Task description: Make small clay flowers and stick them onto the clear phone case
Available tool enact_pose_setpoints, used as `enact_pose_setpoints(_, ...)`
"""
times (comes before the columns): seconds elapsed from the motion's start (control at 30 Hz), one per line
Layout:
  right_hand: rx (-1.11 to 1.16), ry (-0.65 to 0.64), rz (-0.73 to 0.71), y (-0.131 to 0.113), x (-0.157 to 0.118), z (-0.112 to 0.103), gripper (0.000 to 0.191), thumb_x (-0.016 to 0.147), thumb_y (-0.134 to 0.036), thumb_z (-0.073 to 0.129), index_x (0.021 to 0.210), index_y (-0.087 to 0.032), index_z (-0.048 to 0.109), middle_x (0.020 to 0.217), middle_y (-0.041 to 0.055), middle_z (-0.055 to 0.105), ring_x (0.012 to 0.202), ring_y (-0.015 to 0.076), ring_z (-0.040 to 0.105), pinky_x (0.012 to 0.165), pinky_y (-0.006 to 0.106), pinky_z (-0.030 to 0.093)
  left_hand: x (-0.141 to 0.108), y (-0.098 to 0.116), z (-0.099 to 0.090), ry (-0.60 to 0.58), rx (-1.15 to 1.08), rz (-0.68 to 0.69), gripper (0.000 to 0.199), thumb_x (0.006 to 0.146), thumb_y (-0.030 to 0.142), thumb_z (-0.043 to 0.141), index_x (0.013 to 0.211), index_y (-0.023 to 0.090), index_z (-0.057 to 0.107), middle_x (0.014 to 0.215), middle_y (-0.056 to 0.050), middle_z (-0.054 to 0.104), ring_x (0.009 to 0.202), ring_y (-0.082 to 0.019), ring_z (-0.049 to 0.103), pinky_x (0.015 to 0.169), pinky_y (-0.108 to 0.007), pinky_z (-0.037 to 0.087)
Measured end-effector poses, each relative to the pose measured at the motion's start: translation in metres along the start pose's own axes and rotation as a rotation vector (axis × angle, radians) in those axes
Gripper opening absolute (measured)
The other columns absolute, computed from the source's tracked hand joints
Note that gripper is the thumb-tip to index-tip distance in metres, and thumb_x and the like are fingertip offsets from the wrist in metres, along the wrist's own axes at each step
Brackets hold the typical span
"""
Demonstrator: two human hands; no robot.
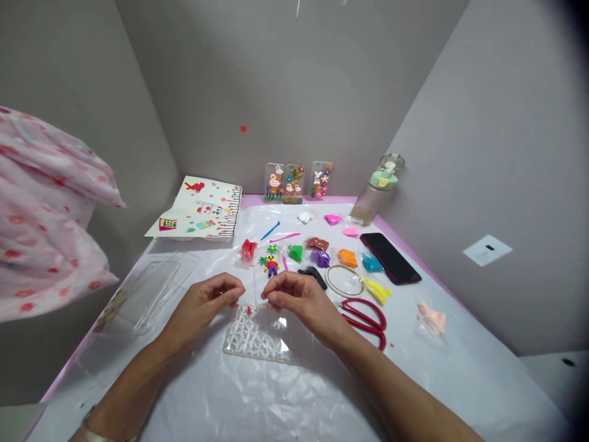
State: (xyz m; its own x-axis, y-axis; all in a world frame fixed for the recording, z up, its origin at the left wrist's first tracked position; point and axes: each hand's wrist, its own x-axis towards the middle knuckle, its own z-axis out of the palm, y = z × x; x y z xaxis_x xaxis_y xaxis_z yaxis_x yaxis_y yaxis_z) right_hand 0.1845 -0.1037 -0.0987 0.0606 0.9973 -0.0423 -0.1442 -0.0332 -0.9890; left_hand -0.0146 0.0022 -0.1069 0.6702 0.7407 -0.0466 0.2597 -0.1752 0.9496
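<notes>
Both my hands hover over a clear phone case (262,341) with a white web-like pattern, which lies on the plastic-covered table. My left hand (209,301) is closed in a pinch at the case's far left corner; whatever it holds is hidden. Thumb and forefinger of my right hand (299,299) pinch a tiny red piece of clay (264,295). Between the hands, another red bit (249,310) sits at the far edge of the case. Just beyond is a small clay figure (271,266) in red and purple, with green leaf shapes beside it.
Bagged clay lumps, such as orange (347,257), lie beyond my hands. To the right are red-handled scissors (368,319), a bangle (345,280), a black phone (390,258) and a bottle (375,196). Clear packaging (147,294), a notebook (202,209) and pink cloth (50,215) are left.
</notes>
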Motion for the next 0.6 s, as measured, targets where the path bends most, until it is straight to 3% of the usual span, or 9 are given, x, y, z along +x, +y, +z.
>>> enact_pose_setpoints(0.1,-0.002,-0.002,0.007,0.000,0.001,0.000,0.015,0.080,-0.029,0.075,0.084,-0.016,0.070,0.074,-0.0006,0.063,0.066,0.0107,0.054,0.066,0.026,0.041,0.001,0.001,-0.002,-0.022,0.081,0.031,0.023,0.088,0.042,0.062,0.083,0.023,0.073,0.086,-0.003,0.068,0.082,-0.020,0.060,0.078,-0.032,0.045)
enact_pose_setpoints(0.3,0.001,-0.004,0.022,0.001,0.000,0.000,0.015,0.079,-0.028,0.075,0.086,-0.016,0.070,0.075,-0.0003,0.064,0.065,0.0106,0.055,0.065,0.026,0.041,0.001,-0.007,-0.005,-0.193,0.107,0.013,0.014,0.087,0.032,0.062,0.090,0.023,0.072,0.089,-0.002,0.070,0.086,-0.020,0.063,0.078,-0.030,0.045)
enact_pose_setpoints(0.6,0.024,-0.050,0.028,0.000,0.001,0.001,0.015,0.078,-0.027,0.075,0.084,-0.014,0.070,0.072,0.0002,0.065,0.064,0.0105,0.055,0.065,0.026,0.042,0.001,-0.011,-0.002,-0.224,0.265,0.041,0.011,0.084,0.025,0.061,0.084,0.022,0.072,0.086,-0.001,0.067,0.078,-0.018,0.057,0.069,-0.029,0.039)
